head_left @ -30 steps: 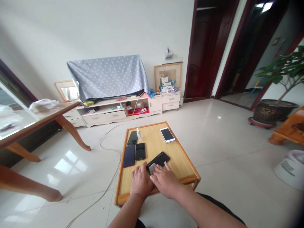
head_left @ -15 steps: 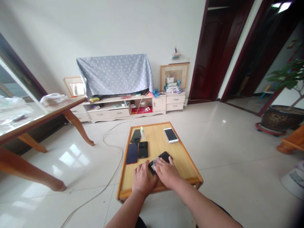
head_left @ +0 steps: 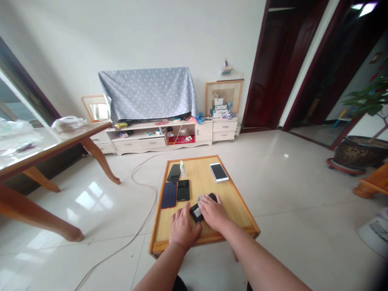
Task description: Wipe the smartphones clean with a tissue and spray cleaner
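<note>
A black phone (head_left: 197, 213) lies slanted near the front of the small wooden table (head_left: 201, 169), a pale label showing on its face. My left hand (head_left: 182, 227) rests at its left end, thumb and fingers around the near edge and corner. Over the phone's right part is my right hand (head_left: 214, 212), pressing a small pale cloth or wipe (head_left: 200, 197) that shows at its fingertips. A dark blue phone (head_left: 168, 195), a black phone (head_left: 183, 190) and another dark phone (head_left: 173, 172) lie at the left beside a small clear bottle (head_left: 182, 169). A white phone (head_left: 218, 172) lies back right.
A long cabinet (head_left: 139, 144) with a cloth-covered object (head_left: 150, 95) stands by the wall. Left is a larger table (head_left: 100, 126) with curved legs. A cable (head_left: 133, 237) runs along the floor. A potted plant (head_left: 360, 149) stands at the right.
My right hand has slid slightly up and right along the phone with the pale cloth, uncovering more of the label. My left hand stays at the phone's left end.
</note>
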The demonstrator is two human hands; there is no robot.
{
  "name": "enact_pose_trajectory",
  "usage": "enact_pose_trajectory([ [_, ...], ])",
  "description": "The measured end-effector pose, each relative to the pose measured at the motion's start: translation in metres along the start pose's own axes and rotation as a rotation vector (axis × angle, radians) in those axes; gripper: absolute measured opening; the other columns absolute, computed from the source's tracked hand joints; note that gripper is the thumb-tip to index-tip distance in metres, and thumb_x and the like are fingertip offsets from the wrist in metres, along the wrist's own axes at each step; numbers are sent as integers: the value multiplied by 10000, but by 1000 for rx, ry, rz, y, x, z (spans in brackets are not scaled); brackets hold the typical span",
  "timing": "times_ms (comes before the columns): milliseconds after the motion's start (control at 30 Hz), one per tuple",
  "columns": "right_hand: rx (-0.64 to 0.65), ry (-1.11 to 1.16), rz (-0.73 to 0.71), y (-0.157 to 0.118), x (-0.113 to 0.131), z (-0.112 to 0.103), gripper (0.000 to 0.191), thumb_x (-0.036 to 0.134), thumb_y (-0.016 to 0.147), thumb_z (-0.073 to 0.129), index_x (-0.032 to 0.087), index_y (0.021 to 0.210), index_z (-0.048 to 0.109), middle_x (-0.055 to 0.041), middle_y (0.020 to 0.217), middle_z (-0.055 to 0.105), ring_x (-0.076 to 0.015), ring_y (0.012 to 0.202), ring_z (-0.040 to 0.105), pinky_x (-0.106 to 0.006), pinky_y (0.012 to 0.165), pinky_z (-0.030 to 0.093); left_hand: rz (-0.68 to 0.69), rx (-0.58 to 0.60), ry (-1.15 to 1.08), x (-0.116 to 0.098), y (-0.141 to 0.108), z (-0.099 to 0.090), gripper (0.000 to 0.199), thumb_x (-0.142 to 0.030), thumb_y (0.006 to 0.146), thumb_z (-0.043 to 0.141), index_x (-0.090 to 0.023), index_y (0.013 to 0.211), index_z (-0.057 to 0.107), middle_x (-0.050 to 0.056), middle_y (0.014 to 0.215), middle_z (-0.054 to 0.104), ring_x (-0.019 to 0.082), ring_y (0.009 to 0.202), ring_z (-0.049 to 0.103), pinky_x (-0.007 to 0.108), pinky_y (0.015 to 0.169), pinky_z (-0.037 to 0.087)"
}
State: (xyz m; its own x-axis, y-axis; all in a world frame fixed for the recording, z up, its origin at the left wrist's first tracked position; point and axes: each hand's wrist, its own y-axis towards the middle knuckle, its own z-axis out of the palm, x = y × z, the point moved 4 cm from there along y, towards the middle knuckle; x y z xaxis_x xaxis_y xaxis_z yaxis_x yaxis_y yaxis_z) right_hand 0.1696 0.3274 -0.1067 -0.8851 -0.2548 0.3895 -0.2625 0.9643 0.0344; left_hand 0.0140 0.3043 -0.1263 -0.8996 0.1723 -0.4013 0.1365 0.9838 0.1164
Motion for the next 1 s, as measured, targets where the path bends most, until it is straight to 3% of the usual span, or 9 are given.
enact_pose_trajectory([
  [133,-48,-24,120,8,-21,-5,538,335,1094,183,176,1510,486,-151,1602,410,-281,1513,300,-617,1214,0,9,-3,6,-2,0,-1,795,-372,760,624,-163,1490,388,131,1403,623,313,1315,503,431,1125,299],
  [233,-20,-13,48,-3,0,6,533,382,1082,267,164,1519,480,-138,1613,394,-262,1524,281,-532,1243,32,0,7,4,-1,0,0,754,-383,789,610,-165,1481,406,135,1426,609,307,1331,496,427,1134,297],
  [367,37,14,-76,-17,20,13,496,409,1077,301,264,1500,515,-42,1584,458,-192,1493,349,-429,1258,66,-7,18,-3,0,0,0,651,-341,845,542,-168,1462,432,138,1433,605,284,1327,507,414,1123,303],
  [533,-24,-15,93,-10,-16,-5,576,367,1093,167,138,1512,490,-159,1595,414,-289,1507,320,-592,1227,29,5,0,6,-3,-2,-3,755,-380,755,619,-169,1456,429,136,1401,619,304,1318,496,419,1123,285],
  [600,-35,-22,117,-11,-17,-7,588,379,1092,176,106,1510,487,-182,1593,408,-304,1513,304,-594,1227,32,0,0,4,-3,-3,-4,771,-381,747,621,-165,1460,425,134,1391,625,309,1313,493,421,1119,282],
  [733,12,9,-33,-28,20,7,534,432,1089,254,217,1494,528,-79,1572,470,-229,1492,358,-471,1255,91,2,18,-5,-2,-4,-5,711,-350,795,560,-151,1465,425,133,1408,616,307,1308,488,422,1102,295],
  [833,25,72,-178,-43,41,12,535,430,1099,218,249,1458,570,-66,1523,535,-218,1468,401,-475,1256,82,3,51,-1,0,-5,-4,707,-304,787,541,-154,1467,420,129,1408,616,303,1302,490,416,1096,301],
  [900,27,68,-139,-45,33,8,534,442,1100,213,274,1432,596,-55,1505,555,-211,1446,435,-483,1254,83,-10,39,1,0,-6,-5,704,-337,799,541,-160,1469,415,131,1397,621,305,1307,485,419,1108,292],
  [1000,8,15,20,-37,0,-4,554,459,1096,208,260,1412,617,-71,1522,531,-236,1447,438,-525,1245,107,-20,13,2,-2,-8,-7,754,-411,774,584,-166,1467,416,135,1397,614,315,1320,473,421,1132,268],
])
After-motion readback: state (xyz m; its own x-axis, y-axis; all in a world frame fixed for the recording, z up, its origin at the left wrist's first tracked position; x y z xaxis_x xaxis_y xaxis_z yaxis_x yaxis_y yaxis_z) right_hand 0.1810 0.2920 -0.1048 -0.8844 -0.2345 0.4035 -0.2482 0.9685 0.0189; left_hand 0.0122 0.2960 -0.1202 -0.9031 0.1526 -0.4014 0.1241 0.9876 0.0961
